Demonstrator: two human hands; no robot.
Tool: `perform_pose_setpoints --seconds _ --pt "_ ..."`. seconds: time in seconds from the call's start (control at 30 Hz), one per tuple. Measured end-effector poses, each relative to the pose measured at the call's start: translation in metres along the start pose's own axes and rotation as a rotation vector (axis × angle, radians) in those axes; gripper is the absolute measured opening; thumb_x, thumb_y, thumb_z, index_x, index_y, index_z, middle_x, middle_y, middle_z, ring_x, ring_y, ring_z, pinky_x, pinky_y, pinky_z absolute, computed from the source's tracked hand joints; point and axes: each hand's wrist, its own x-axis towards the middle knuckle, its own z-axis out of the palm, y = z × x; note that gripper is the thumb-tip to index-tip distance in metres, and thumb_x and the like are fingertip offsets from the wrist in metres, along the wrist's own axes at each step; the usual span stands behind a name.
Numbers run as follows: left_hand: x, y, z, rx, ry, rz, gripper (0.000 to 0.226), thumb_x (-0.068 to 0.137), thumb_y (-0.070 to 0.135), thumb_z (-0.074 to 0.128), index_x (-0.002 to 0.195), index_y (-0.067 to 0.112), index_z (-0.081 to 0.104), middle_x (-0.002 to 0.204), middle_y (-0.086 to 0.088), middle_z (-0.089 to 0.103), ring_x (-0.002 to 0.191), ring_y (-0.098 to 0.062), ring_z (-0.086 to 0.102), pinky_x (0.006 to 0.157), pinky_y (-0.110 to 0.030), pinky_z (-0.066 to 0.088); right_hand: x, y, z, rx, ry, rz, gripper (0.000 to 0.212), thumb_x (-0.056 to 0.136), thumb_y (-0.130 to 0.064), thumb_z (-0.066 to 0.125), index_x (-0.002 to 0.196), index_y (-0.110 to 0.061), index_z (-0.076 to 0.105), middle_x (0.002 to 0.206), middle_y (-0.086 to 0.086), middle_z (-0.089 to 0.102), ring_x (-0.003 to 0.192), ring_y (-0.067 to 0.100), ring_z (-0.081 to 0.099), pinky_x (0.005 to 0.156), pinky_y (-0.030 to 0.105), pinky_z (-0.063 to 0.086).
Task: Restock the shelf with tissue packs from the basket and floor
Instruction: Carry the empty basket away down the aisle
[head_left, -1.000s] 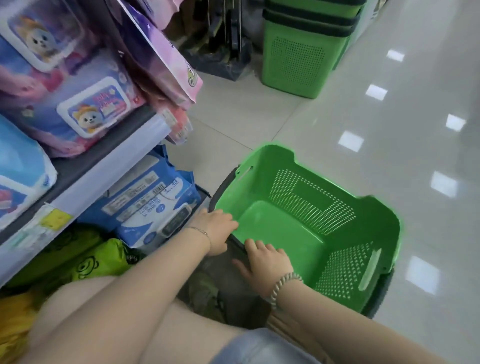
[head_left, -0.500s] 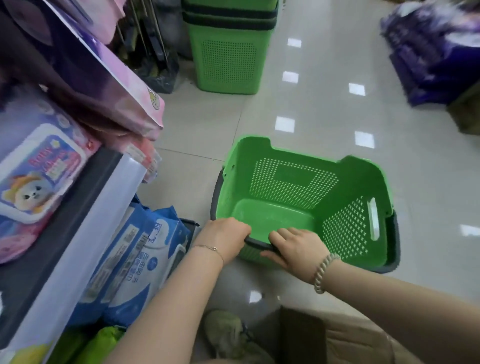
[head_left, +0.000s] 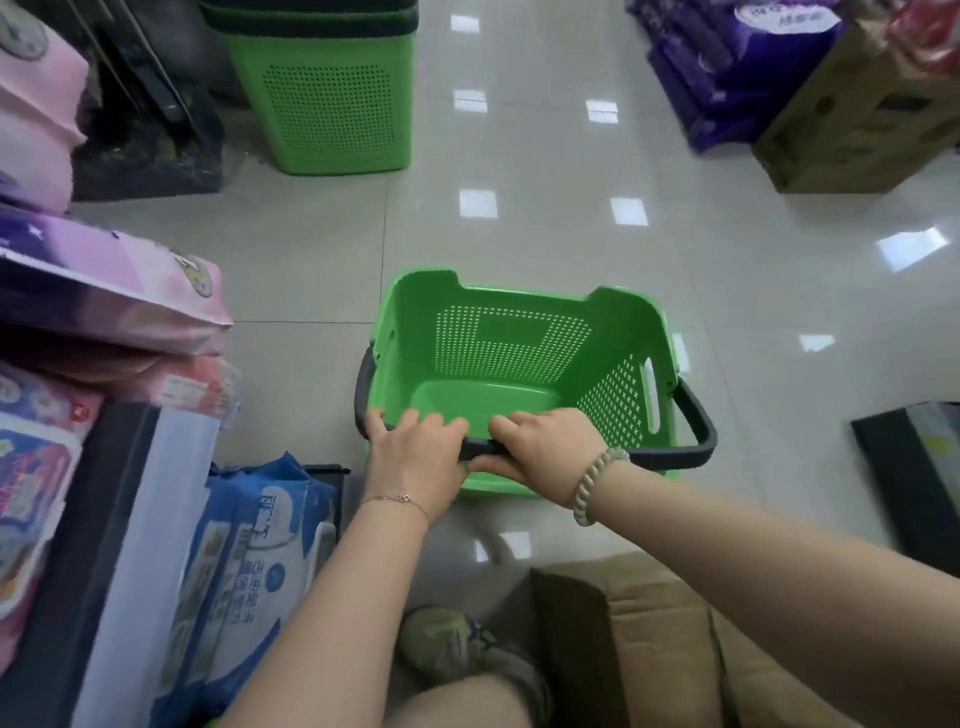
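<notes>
Beside the shelf, on the tiled floor, is the green basket. The left hand and the right hand are side by side on its dark handle at the near rim, each grip closed around it. Blue tissue packs stand in the lower level of the shelf.

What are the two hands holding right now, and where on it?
Both the left hand and the right hand grip the empty green basket by its dark handle, side by side on the bar along the near rim.
</notes>
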Motion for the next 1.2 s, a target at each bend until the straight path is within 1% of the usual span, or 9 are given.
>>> perform_pose_setpoints --seconds 0.07,0.17,0.33,0.4,0.6,0.77,1.0,1.13,1.2 --pt "0.004 0.009 -0.010 -0.012 -0.002 0.037 0.022 0.096 0.044 0.044 0.110 0.029 0.051 0.111 0.006 0.059 0.113 -0.020 0.048 0.101 -0.045 0.024 0.006 0.004 -0.014 0.047 -0.066 0.001 0.052 0.082 -0.063 0.040 0.066 -0.014 0.051 0.052 0.000 0.053 0.035 0.023 0.051 0.035 0.023 0.029" --pt "0.010 0.017 -0.023 -0.060 -0.068 0.032 0.017 0.097 0.030 0.043 0.112 0.027 0.049 0.112 0.007 0.056 0.116 -0.020 0.045 0.101 -0.048 0.026 0.015 0.010 -0.040 0.123 -0.264 0.098 0.049 0.089 -0.059 0.042 0.092 -0.012 0.055 0.084 0.006 0.062 0.068 0.029 0.061 0.053 0.033 0.040" --pt "0.015 0.021 -0.043 -0.073 -0.243 -0.039 0.012 0.093 0.028 0.046 0.105 0.025 0.049 0.109 0.004 0.056 0.117 -0.023 0.043 0.107 -0.057 0.019 0.010 0.022 -0.076 0.173 -0.576 0.261 0.045 0.088 -0.052 0.050 0.118 -0.018 0.049 0.114 0.004 0.055 0.105 0.026 0.053 0.090 0.041 0.041" --pt "0.017 0.026 -0.054 -0.072 -0.264 -0.041 0.011 0.093 0.028 0.047 0.104 0.025 0.050 0.107 0.004 0.056 0.114 -0.022 0.046 0.107 -0.054 0.023 0.003 0.031 -0.089 0.148 -0.711 0.340 0.042 0.088 -0.046 0.054 0.120 -0.019 0.047 0.117 0.003 0.054 0.110 0.026 0.049 0.097 0.045 0.036" --pt "0.027 0.027 -0.075 -0.046 -0.299 -0.031 0.016 0.095 0.029 0.046 0.109 0.023 0.049 0.110 0.002 0.055 0.113 -0.021 0.047 0.105 -0.049 0.026 -0.011 0.052 -0.104 0.139 -0.861 0.591 0.023 0.091 -0.021 0.047 0.114 -0.023 0.046 0.107 0.001 0.053 0.109 0.025 0.048 0.102 0.054 0.028" --pt "0.043 0.030 -0.093 -0.087 -0.320 -0.096 0.007 0.095 0.028 0.042 0.100 0.023 0.044 0.103 0.004 0.050 0.115 -0.021 0.041 0.110 -0.060 0.013 0.001 0.067 -0.110 0.124 -0.785 0.642 0.017 0.091 -0.017 0.045 0.107 -0.024 0.046 0.102 -0.001 0.051 0.105 0.022 0.049 0.100 0.054 0.029" --pt "0.060 0.038 -0.141 -0.101 -0.423 -0.141 0.015 0.094 0.034 0.046 0.103 0.023 0.050 0.096 0.006 0.051 0.115 -0.020 0.045 0.115 -0.055 0.010 0.030 0.095 -0.152 0.221 -0.894 0.596 0.015 0.094 -0.023 0.046 0.109 -0.022 0.048 0.098 -0.001 0.049 0.104 0.022 0.051 0.102 0.053 0.032" --pt "0.059 0.041 -0.179 -0.091 -0.412 -0.131 0.016 0.092 0.036 0.049 0.101 0.024 0.052 0.097 0.006 0.055 0.109 -0.019 0.048 0.114 -0.046 0.021 0.041 0.107 -0.194 0.220 -0.940 0.473 0.030 0.097 -0.039 0.044 0.116 -0.017 0.047 0.113 0.004 0.055 0.110 0.023 0.050 0.102 0.050 0.033" --pt "0.060 0.041 -0.199 -0.085 -0.392 -0.112 0.016 0.091 0.036 0.049 0.102 0.025 0.053 0.097 0.006 0.055 0.104 -0.018 0.049 0.110 -0.040 0.028 0.045 0.111 -0.210 0.212 -0.909 0.445 0.031 0.096 -0.042 0.043 0.114 -0.017 0.047 0.113 0.004 0.056 0.108 0.024 0.052 0.099 0.046 0.036"
